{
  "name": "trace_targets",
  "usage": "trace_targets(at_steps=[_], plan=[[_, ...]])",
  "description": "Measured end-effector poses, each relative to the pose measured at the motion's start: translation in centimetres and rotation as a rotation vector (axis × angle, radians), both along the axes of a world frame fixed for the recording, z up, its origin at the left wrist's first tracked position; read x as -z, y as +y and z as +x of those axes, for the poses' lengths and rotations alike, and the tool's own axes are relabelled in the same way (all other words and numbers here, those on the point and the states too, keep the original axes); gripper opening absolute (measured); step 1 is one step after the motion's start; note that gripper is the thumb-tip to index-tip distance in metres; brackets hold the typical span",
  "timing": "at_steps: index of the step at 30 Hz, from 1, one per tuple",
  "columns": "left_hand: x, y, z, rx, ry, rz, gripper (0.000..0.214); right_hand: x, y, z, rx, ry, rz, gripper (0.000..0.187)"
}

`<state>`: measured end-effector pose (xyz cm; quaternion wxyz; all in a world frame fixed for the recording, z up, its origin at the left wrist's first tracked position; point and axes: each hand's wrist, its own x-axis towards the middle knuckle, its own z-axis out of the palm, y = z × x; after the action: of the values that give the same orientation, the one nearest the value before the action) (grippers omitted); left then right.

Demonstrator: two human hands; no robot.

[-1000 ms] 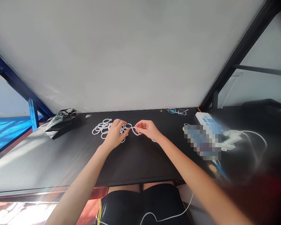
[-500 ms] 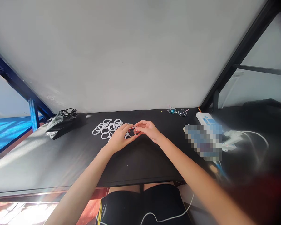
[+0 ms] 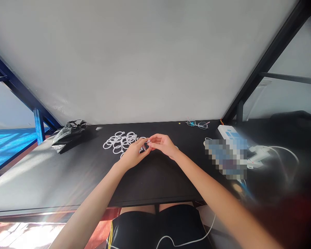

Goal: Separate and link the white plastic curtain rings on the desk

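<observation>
A pile of thin white rings (image 3: 117, 149), each with a small knob on its edge, lies on the black table. Beside the pile's right side, my left hand (image 3: 134, 151) pinches a white ring (image 3: 148, 141), its fingers pointing right. My right hand (image 3: 163, 144) meets it from the other side, with thumb and fingertips closed on the same ring. Most of that ring is hidden by my fingers. Part of another white ring shows behind my left fingertips, and a small white bit peeks out beside my right wrist.
At the back left sits a crumpled black plastic bag (image 3: 68, 135). Eyeglasses (image 3: 197, 124) lie near the wall. On the right are a white power strip (image 3: 226, 130), a blurred-out flat object (image 3: 226, 159), plugs and white cables (image 3: 282, 148). The table's front edge (image 3: 134, 204) is above my lap.
My fingertips have come closer together, and the ring between them has turned, so less of its loop shows. The pile of rings is unchanged.
</observation>
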<state>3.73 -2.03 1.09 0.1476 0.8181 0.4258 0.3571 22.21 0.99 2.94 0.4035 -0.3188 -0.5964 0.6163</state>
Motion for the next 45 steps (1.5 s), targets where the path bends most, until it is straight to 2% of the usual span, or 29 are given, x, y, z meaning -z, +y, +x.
trace_targets(at_steps=[8, 17, 32, 37, 45], plan=[[-0.1, 0.0, 0.0, 0.027, 0.003, -0.035, 0.034, 0.8, 0.3, -0.2, 0.013, 0.014, 0.077, 0.030], [-0.5, -0.3, 0.0, 0.062, 0.010, -0.088, 0.024, 1.4, 0.7, -0.1, 0.049, -0.043, 0.139, 0.028], [-0.8, -0.4, 0.2, 0.061, 0.051, -0.101, 0.028, 1.2, 0.8, 0.2, 0.028, -0.058, 0.124, 0.028], [-0.9, -0.5, 0.4, 0.058, 0.076, -0.098, 0.022, 1.3, 0.8, 0.2, 0.024, -0.064, 0.137, 0.027], [-0.8, -0.5, 0.4, 0.028, 0.063, -0.120, 0.023, 1.3, 0.6, -0.2, 0.023, -0.069, 0.084, 0.028]])
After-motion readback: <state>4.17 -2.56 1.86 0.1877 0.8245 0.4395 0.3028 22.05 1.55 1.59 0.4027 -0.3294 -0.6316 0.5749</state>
